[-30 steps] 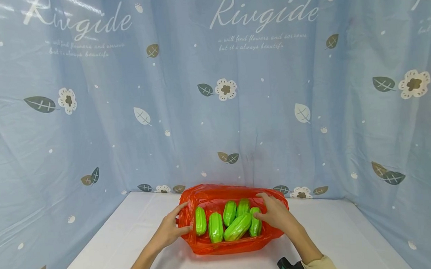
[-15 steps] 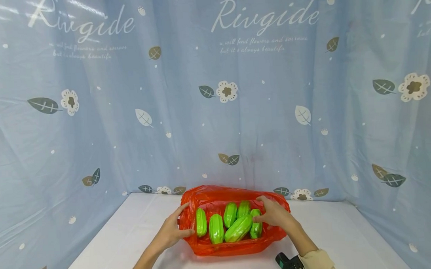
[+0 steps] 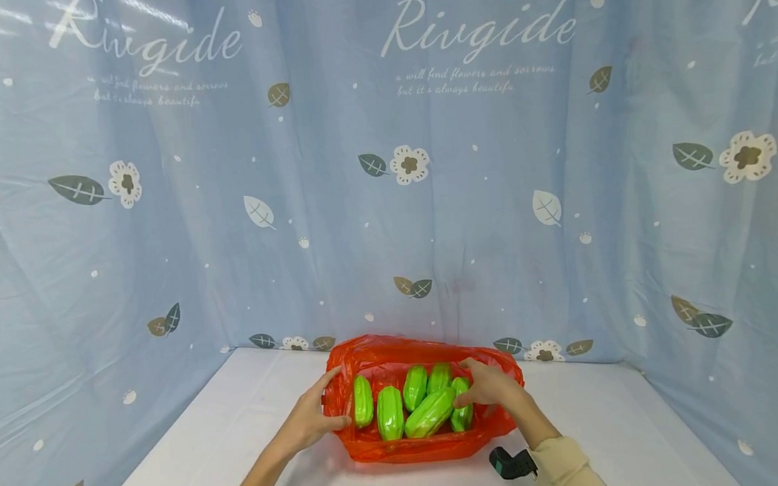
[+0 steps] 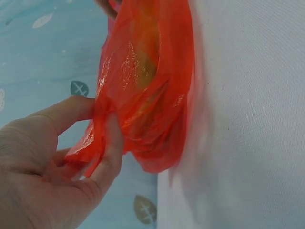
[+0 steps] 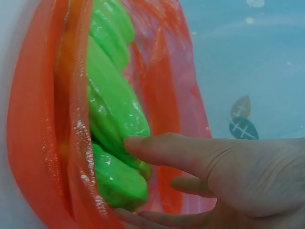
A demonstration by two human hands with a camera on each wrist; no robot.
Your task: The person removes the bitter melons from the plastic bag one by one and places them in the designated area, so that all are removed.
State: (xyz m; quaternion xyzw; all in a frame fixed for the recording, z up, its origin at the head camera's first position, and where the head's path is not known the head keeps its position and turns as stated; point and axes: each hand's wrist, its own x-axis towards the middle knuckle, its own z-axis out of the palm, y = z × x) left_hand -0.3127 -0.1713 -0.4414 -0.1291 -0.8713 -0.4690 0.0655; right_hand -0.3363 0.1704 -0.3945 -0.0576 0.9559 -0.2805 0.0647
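Note:
An orange-red plastic bag (image 3: 414, 451) lies with its mouth spread wide towards me. Several glossy green, ribbed, elongated vegetables (image 3: 390, 413) are inside; their exact kind cannot be told. At the bag's left end my left hand (image 3: 307, 417) pinches the gathered plastic between thumb and fingers, plain in the left wrist view. My right hand (image 3: 493, 387) reaches into the bag's right side. In the right wrist view its thumb tip touches a green vegetable (image 5: 114, 102), over a second vegetable (image 5: 119, 179). The other fingers stretch out below, partly hidden by the bag.
The bag rests on a white table (image 3: 202, 428). Behind and to both sides hangs a blue curtain (image 3: 479, 233) with leaves, flowers and lettering. A black angled device (image 3: 512, 463) sits by my right wrist.
My right hand has shifted slightly left over the rightmost vegetable, and the black device moved left with its wrist. The left hand keeps its hold, and the bag stays nearly in place.

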